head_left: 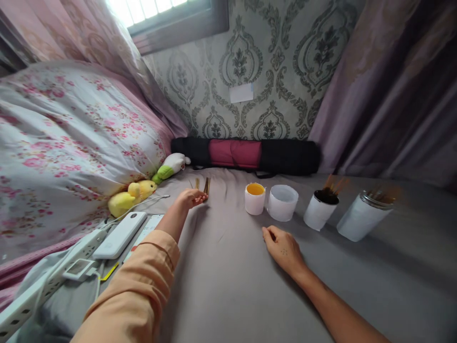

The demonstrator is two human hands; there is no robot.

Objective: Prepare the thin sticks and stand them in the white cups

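Note:
My left hand [193, 197] reaches to the far left of the grey sheet, its fingers closed at the lower end of a small bunch of thin brown sticks [207, 185]. Just behind its knuckles stand out a few more thin sticks [197, 183]. My right hand [283, 248] rests low over the sheet in a loose fist, and nothing shows in it. Beyond it are a white-wrapped cup with a yellow inside [254, 202] and a wider whitish cup [283, 205]. Farther right, a white-wrapped dark-mouthed can [320, 214] and a larger white-wrapped jar [362, 220] hold blurred thin brown sticks.
A long black and maroon bag [235, 153] lies along the wall. At left are plush toys [130, 195], a white power bank [120, 236], a phone [152, 224] partly behind my sleeve, and a power strip [53, 281] with cables. A floral bedcover [71, 124] bulges behind them.

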